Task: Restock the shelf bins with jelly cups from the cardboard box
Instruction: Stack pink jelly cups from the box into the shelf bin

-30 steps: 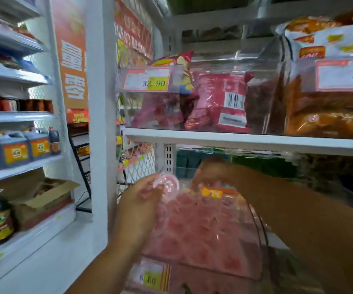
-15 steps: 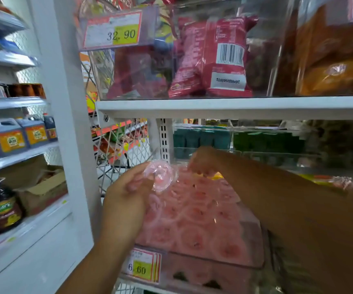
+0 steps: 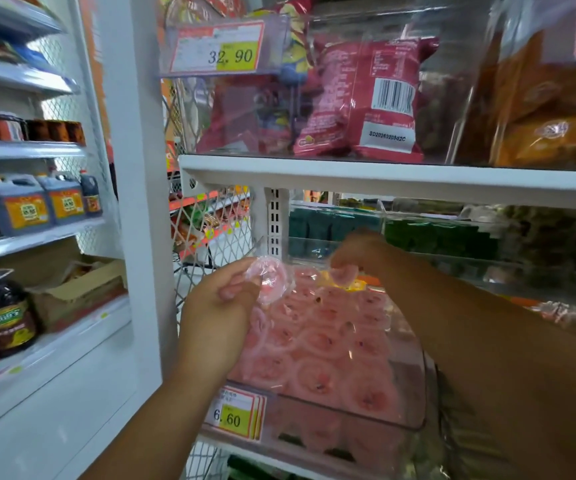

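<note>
Over shelf bin [image 3: 418, 410], blurred right hand [image 3: 355, 252] pinches jelly cup [image 3: 345, 274].

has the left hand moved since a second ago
No. The left hand still holds its jelly cup at the left rear of the bin, same spot above the 6.60 price tag.

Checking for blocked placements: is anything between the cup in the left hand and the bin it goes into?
Nothing visible. The left hand holds its jelly cup over the open bin, at its left side; the right hand holds another cup at the back, off to one side.
</note>
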A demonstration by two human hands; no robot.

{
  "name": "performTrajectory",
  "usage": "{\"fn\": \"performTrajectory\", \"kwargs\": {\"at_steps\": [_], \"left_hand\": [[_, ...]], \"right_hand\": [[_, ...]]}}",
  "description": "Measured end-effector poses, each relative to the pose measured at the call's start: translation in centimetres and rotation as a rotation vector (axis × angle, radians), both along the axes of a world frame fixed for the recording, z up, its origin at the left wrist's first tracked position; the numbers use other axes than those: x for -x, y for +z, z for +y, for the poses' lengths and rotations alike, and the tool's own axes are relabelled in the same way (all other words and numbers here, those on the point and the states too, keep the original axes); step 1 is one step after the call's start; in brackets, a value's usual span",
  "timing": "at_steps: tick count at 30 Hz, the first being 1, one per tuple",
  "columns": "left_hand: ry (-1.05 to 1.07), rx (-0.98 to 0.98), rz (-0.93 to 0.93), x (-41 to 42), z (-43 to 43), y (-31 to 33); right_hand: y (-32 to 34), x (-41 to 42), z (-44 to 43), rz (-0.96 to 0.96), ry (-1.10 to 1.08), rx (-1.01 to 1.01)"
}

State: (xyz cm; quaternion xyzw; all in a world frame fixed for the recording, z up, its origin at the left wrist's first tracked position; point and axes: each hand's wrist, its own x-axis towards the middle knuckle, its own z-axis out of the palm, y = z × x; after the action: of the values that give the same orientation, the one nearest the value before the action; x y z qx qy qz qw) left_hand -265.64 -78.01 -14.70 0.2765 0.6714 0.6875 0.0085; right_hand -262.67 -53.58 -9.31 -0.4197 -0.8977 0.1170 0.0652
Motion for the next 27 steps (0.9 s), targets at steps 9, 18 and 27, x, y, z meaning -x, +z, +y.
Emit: {"fn": "performTrajectory", "kwargs": {"at_steps": [9,18,27], "left_hand": [[-0.004,0.042,0.012,0.1,0.1,0.1],[-0.024,0.046,0.011,0.2,0.1,-0.1],[-0.061,0.073,0.058,0.3,-0.1,-0.1]], "right_hand": [[-0.7,0.4,0.5,0.102,-0.081,0.039],[-0.9,0.0,-0.4,-0.136,0.026,0.119],[-1.1,-0.2,-0.7,-0.083,0.097,0.191]]}}
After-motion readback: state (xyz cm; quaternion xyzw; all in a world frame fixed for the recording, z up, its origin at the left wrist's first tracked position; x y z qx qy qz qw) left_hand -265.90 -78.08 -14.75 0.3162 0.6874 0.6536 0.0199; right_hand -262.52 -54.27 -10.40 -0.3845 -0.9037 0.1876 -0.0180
